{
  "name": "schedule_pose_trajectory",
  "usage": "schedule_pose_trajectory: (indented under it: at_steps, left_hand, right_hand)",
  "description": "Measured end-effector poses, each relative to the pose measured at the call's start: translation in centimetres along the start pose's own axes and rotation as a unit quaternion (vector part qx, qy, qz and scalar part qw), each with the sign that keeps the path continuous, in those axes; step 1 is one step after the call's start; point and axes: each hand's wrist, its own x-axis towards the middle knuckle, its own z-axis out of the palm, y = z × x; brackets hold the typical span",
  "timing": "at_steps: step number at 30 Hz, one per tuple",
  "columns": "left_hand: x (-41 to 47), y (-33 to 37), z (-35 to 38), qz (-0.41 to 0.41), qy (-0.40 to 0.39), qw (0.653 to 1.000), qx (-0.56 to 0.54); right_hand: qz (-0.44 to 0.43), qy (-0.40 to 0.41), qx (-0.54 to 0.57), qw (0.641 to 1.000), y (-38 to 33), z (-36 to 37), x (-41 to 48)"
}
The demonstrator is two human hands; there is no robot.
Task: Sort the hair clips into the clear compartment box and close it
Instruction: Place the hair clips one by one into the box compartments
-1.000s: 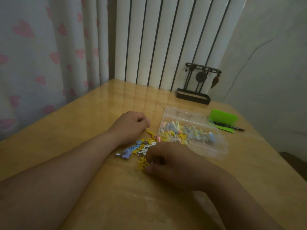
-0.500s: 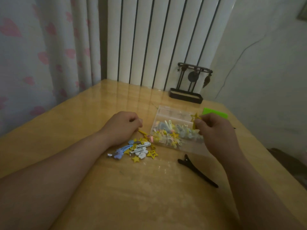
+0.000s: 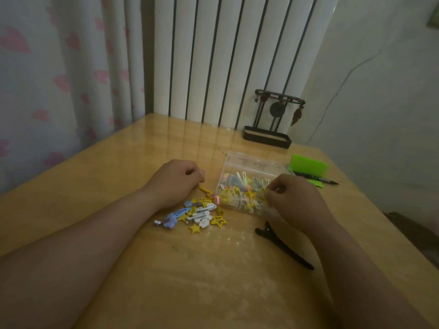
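Toward the middle of the desk, left grip (image 3: 175, 184): fingers curled, resting on the wood. I cannot tell whether it pinches the yellow clip just beside its fingertips.
Loose clips (image 3: 199, 213): a small heap near the desk's middle, just below the left grip. It holds stars, flowers and flat snap clips, some overlapping.
Clear box (image 3: 251, 160): right of the heap, open, with many clips already inside. The dividers are too blurred to tell compartments apart.
Small yellow clip (image 3: 266, 192): pinched at the right fingertips, over the box's near right part.
Black clip (image 3: 282, 245): long, lying alone toward the near edge, apart from the box.
Right grip (image 3: 294, 198): narrow, closed on the small yellow clip.
Handling: the clips look light, stiff and slick, so each is probably best pinched by its edges, one at a time. The black clip likely lifts best at its hinged end. The box seems thin and light, and may slide on the glossy desk unless steadied for closing.
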Motion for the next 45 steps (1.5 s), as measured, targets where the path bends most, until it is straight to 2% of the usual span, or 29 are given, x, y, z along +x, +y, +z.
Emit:
schedule_pose_trajectory:
  at_steps: [7,12,18,32,45]
  left_hand:
    - [-0.1,0.0,-0.1,0.007,0.002,1.0,0.008]
    - [0.1,-0.3,0.0,0.005,0.001,1.0,0.007]
    - [0.2,-0.4,0.0,0.003,-0.001,1.0,0.012]
    - [0.0,-0.1,-0.1,0.003,-0.001,1.0,0.009]
    - [0.2,-0.2,0.0,0.004,-0.003,1.0,0.007]
  right_hand:
    - [0.013,-0.021,-0.008,1.0,-0.4,0.5,0.5]
    - [0.007,0.003,-0.005,1.0,-0.3,0.5,0.3]
    - [-0.002,-0.018,0.0,1.0,-0.3,0.4,0.0]
    - [0.024,-0.004,-0.01,1.0,-0.6,0.3,-0.3]
    - [-0.064,0.034,0.04,0.997,-1.8,0.3,-1.3]
